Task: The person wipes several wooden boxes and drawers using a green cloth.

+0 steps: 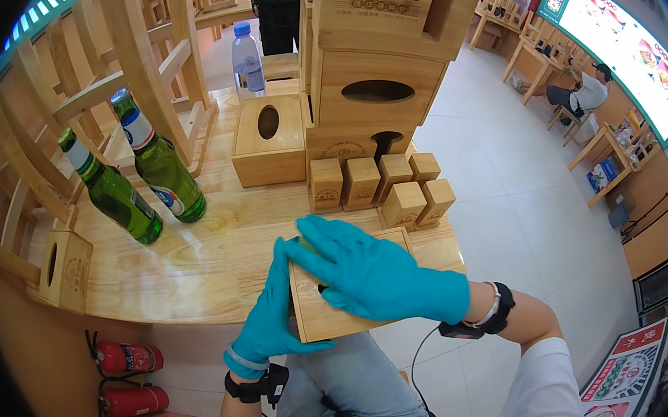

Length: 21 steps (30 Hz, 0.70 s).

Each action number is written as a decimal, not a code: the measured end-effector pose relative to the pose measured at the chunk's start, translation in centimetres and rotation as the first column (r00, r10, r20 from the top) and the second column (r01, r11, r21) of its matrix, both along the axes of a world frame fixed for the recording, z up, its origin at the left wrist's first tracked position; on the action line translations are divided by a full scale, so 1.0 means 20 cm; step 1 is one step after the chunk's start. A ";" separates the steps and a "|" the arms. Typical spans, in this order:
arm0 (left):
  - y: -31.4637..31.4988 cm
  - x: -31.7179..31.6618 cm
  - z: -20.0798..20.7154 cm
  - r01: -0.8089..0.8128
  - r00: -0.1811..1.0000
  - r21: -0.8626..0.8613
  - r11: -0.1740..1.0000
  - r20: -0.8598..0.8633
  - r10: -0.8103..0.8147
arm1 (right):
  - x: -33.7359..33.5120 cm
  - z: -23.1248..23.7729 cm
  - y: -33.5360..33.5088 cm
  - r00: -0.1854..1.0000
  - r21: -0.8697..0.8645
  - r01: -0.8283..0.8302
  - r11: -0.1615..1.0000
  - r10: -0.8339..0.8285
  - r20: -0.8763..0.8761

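Here, the wooden tissue box (pixel 322 320) by the table (pixel 205 285) edge is cupped at its left end by the left hand (pixel 268 319) and overlain by the right hand (pixel 372 273), whose grip beneath cannot be told.

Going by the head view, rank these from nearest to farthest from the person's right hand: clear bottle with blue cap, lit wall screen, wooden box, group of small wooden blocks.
From the right hand:
1. Wooden box, directly beneath it.
2. Small wooden blocks, just beyond, on the table.
3. Clear bottle, farther back, left.
4. Wall screen, across the room, right.
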<state>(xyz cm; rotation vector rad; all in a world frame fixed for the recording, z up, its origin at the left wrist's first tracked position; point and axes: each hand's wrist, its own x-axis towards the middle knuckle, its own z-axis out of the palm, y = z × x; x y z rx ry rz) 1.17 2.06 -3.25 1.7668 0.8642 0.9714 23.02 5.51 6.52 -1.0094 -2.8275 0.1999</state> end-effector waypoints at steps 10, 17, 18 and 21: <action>-0.01 -0.02 -0.01 -0.001 0.999 -0.173 0.985 0.041 0.008 | -0.02 -0.01 0.06 0.969 0.079 -0.216 0.973 0.223 -0.104; 0.02 0.05 0.03 0.034 0.979 -0.057 0.998 0.202 -0.022 | 0.26 0.04 0.02 0.999 -0.006 0.005 1.000 -0.005 0.035; 0.02 0.06 0.03 0.038 0.973 -0.072 0.997 0.231 -0.021 | 0.31 0.07 0.02 0.999 -0.021 0.024 0.999 -0.024 0.033; 0.02 0.06 0.01 0.036 0.965 -0.058 0.998 0.263 -0.019 | 0.48 0.20 -0.03 0.996 -0.093 0.081 0.992 -0.076 0.050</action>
